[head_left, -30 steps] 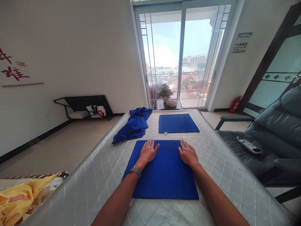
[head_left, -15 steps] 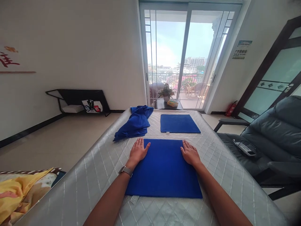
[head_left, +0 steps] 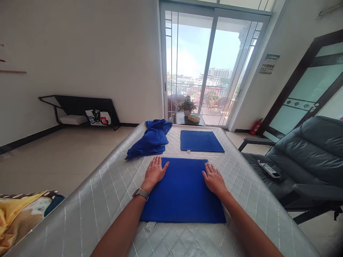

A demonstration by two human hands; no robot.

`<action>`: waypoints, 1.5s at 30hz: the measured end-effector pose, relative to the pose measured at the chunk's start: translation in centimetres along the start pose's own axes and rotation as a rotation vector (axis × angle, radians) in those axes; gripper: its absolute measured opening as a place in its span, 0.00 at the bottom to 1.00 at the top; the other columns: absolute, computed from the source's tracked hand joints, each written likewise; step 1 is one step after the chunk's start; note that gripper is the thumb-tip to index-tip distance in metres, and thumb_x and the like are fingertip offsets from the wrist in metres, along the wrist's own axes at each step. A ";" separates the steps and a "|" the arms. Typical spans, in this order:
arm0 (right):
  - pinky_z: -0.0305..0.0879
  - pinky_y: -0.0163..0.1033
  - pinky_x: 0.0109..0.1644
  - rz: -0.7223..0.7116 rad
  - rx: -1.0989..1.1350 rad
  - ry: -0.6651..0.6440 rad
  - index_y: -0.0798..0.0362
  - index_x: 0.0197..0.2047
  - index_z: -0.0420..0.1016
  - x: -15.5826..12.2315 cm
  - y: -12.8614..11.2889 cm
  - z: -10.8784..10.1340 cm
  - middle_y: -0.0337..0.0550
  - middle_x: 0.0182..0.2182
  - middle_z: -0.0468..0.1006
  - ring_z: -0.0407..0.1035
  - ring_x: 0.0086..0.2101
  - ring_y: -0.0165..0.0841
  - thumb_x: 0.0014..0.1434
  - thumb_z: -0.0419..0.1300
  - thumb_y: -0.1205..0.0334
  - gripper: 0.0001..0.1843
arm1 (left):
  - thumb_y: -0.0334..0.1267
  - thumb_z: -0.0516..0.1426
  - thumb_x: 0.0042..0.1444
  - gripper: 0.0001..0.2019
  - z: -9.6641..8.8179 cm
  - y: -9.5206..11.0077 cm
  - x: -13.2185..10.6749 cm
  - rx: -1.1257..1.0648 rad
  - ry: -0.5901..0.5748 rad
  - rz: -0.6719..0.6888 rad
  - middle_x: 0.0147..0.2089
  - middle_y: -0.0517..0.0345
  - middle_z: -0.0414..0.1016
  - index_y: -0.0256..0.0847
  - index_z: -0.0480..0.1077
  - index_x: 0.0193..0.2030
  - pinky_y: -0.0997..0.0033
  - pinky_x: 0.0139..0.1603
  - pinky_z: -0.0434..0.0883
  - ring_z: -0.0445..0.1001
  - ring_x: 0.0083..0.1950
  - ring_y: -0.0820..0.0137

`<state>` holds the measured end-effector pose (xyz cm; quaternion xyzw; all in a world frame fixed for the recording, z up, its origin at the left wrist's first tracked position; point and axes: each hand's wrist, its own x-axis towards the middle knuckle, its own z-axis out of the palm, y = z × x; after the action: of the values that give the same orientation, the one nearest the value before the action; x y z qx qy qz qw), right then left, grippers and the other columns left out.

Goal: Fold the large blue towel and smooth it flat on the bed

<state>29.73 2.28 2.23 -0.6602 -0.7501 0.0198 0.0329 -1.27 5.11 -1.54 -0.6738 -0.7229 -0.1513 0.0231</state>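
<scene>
Filling the lower middle of the frame: a silver quilted mattress (head_left: 107,200), running up toward a glass sliding door (head_left: 211,64) at top centre. Grey armchair (head_left: 316,153) at the right edge, close beside the mattress.

Large blue towel (head_left: 184,192), folded flat into a rectangle, lies at centre frame on the mattress, squarely before the person. Above it to the left, a crumpled blue towel (head_left: 151,141) in a loose heap. Above it to the right, a smaller folded blue towel (head_left: 200,141), flat, apart from the other two.

Left hand (head_left: 154,172): palm down, fingers spread and straight, gripping nothing; it rests across the large towel's upper left edge, thumb on the cloth, outer fingers over the mattress. Right hand (head_left: 213,178): likewise flat and open, holding nothing, on the towel's upper right edge.

Watch (head_left: 140,193) on the left wrist. Remote (head_left: 269,170) lying on the armchair seat. Small white tag (head_left: 150,225) showing at the large towel's lower left corner.
</scene>
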 end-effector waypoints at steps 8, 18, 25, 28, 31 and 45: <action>0.32 0.47 0.71 0.029 0.043 -0.009 0.59 0.73 0.42 -0.4 0.1 1.0 0.43 0.72 0.44 0.38 0.70 0.36 0.69 0.35 0.50 0.35 | 0.59 0.36 0.66 0.40 -0.2 -0.2 0.0 0.026 0.031 0.004 0.71 0.34 0.55 0.22 0.55 0.68 0.54 0.70 0.53 0.53 0.72 0.55; 0.34 0.48 0.71 0.025 0.086 0.035 0.59 0.73 0.44 -0.6 0.2 1.2 0.43 0.71 0.45 0.39 0.69 0.37 0.69 0.35 0.50 0.34 | 0.52 0.38 0.68 0.31 -1.5 10.5 -3.8 -0.046 0.079 0.444 0.69 0.42 0.62 0.33 0.61 0.66 0.56 0.70 0.55 0.57 0.71 0.60; 0.35 0.48 0.71 -0.067 -0.001 0.011 0.56 0.73 0.46 -1.1 0.6 1.1 0.44 0.72 0.40 0.37 0.70 0.39 0.66 0.41 0.62 0.32 | 0.54 0.35 0.68 0.34 0.3 20.0 -5.8 -0.226 -0.036 0.570 0.71 0.43 0.56 0.31 0.53 0.70 0.58 0.72 0.53 0.52 0.73 0.63; 0.35 0.48 0.71 -0.037 0.032 0.028 0.57 0.73 0.45 -1.0 0.5 1.1 0.45 0.72 0.42 0.38 0.70 0.39 0.68 0.39 0.58 0.32 | 0.56 0.35 0.68 0.35 0.6 18.9 -5.7 -0.208 -0.069 0.522 0.72 0.43 0.55 0.31 0.53 0.70 0.57 0.72 0.51 0.50 0.73 0.62; 0.33 0.47 0.71 0.005 0.076 0.035 0.59 0.73 0.44 -0.8 0.2 1.2 0.45 0.72 0.44 0.39 0.69 0.37 0.68 0.37 0.52 0.34 | 0.58 0.35 0.67 0.36 0.3 15.8 -5.5 -0.157 -0.087 0.482 0.73 0.43 0.53 0.32 0.53 0.71 0.56 0.73 0.50 0.48 0.74 0.61; 0.30 0.46 0.71 0.023 0.082 0.013 0.58 0.73 0.42 -0.4 0.3 1.5 0.42 0.72 0.44 0.37 0.70 0.36 0.68 0.34 0.50 0.35 | 0.64 0.33 0.64 0.43 -1.6 0.0 -6.7 0.025 -0.094 0.111 0.74 0.41 0.46 0.27 0.49 0.71 0.56 0.73 0.47 0.47 0.74 0.59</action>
<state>29.99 1.98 0.72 -0.6670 -0.7408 0.0466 0.0643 -0.90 -1.75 -1.61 -0.7188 -0.6866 -0.1089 0.0062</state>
